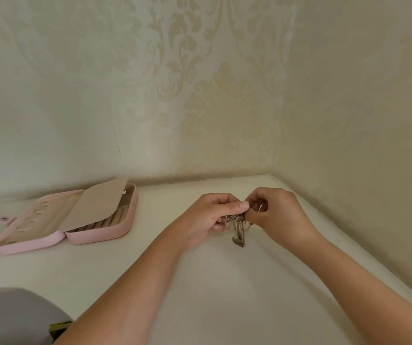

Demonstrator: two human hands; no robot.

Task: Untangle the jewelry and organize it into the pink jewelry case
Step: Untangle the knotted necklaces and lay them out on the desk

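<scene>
From the head camera, both forearms reach in from 6 o'clock and meet a little right of centre, over a cream table [200,282]. The left hand [208,215] and the right hand [277,210] are knuckle to knuckle, fingers curled. Each pinches the top of the tangled jewelry [238,227], a dark, brassy clump of chains. The clump hangs below the fingertips toward 6 o'clock, and its lowest end reaches down to the tabletop or close to it (contact cannot be told). A thin pale loop glints among the right hand's fingers; what piece it is stays unclear.

At about 9 o'clock from the hands, well apart from them, the pink jewelry case [100,236] lies open flat on the table. A beige inner flap [93,207] stands half raised over its right half, with ridged beige rolls showing under it. A small snap tab [5,218] sticks out at the case's left edge.

Damask-patterned wallpaper [200,83] fills the view from 9 through 12 to 3 o'clock. A grey rounded object [13,317] sits at 7 o'clock in the frame.
</scene>
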